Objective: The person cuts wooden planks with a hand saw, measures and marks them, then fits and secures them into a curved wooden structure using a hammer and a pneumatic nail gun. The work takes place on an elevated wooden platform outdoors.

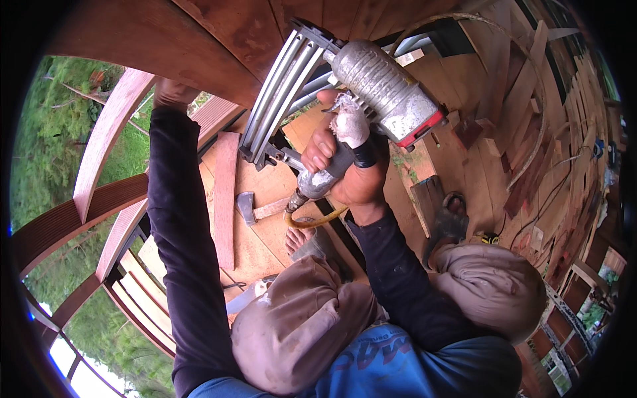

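Observation:
My right hand (361, 179) is wrapped round the handle of a worn silver nail gun (385, 86). White wrapping (350, 126) covers one of its digits, with a black band below. The gun's long slotted magazine (282, 93) slants to the left, and a yellowish air hose (315, 222) joins the handle's lower end. Stretched far out on the left, my left hand (174, 93) is against the edge of a wide reddish-brown board (152, 33). Its fingers are mostly hidden there. The gun's upper end is close beneath the boards; contact cannot be made out.
A hammer-like tool (246, 207) with a wooden handle and a pinkish plank (227, 199) lie on the plywood floor (265, 239) near my foot. Curved wooden rails (86, 205) edge the left side. Stacked timber (557, 192) and a looping hose (541, 126) occupy the right.

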A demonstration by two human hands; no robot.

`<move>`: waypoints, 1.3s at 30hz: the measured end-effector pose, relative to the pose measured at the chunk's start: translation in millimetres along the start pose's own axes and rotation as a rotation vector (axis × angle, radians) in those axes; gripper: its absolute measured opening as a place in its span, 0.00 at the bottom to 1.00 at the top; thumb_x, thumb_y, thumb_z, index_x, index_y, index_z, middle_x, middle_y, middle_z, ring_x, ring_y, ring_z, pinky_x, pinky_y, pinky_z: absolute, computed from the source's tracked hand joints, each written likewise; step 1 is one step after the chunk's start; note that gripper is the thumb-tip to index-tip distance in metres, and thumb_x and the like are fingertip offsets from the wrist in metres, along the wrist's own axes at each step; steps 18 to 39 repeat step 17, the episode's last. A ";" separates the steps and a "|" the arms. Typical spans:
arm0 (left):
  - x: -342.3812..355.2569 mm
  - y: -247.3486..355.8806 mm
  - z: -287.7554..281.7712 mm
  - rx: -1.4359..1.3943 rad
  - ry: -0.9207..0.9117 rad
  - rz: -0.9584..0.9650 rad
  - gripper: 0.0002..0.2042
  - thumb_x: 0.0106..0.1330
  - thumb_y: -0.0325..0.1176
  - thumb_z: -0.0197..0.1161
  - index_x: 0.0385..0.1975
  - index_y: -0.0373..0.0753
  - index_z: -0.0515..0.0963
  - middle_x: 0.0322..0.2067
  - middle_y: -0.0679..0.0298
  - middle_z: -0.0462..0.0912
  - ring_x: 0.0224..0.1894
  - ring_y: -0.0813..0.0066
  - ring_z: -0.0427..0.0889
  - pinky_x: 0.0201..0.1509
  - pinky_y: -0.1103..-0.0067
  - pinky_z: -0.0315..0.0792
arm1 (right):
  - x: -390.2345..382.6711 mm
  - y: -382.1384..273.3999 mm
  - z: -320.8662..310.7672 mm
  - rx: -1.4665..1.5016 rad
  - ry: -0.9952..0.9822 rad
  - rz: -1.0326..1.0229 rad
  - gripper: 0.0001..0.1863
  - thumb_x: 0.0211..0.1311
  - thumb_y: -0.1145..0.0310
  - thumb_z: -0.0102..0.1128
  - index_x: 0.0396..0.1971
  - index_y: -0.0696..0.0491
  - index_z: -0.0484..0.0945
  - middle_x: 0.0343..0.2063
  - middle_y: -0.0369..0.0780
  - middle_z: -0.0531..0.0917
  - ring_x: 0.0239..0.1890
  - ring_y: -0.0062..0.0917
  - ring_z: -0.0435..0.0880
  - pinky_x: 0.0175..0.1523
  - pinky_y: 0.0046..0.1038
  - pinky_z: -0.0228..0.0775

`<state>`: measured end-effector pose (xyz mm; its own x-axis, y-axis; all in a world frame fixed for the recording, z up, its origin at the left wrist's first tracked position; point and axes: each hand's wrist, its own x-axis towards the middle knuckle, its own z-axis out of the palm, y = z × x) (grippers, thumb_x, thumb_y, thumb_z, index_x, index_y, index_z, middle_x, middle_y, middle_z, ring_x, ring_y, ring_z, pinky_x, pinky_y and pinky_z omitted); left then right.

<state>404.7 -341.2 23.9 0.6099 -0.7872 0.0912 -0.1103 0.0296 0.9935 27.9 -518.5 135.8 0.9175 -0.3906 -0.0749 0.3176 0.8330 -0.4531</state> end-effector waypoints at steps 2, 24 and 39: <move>1.7 7.4 12.8 -0.195 -0.031 -0.040 0.19 0.63 0.28 0.63 0.54 0.35 0.73 0.51 0.62 0.80 0.54 0.70 0.78 0.57 0.75 0.73 | 0.3 -0.1 -1.4 0.019 0.022 0.004 0.31 0.67 0.51 0.56 0.62 0.56 0.64 0.22 0.34 0.67 0.22 0.20 0.69 0.33 0.29 0.65; 0.4 21.1 22.5 -0.977 -0.311 -0.153 0.25 0.69 0.39 0.58 0.63 0.38 0.64 0.61 0.58 0.71 0.63 0.64 0.70 0.67 0.67 0.65 | 9.0 1.3 3.9 -0.094 -0.036 0.005 0.33 0.68 0.50 0.55 0.64 0.55 0.61 0.23 0.34 0.67 0.24 0.21 0.69 0.35 0.29 0.65; 0.4 21.1 22.5 -0.977 -0.311 -0.153 0.25 0.69 0.39 0.58 0.63 0.38 0.64 0.61 0.58 0.71 0.63 0.64 0.70 0.67 0.67 0.65 | 9.0 1.3 3.9 -0.094 -0.036 0.005 0.33 0.68 0.50 0.55 0.64 0.55 0.61 0.23 0.34 0.67 0.24 0.21 0.69 0.35 0.29 0.65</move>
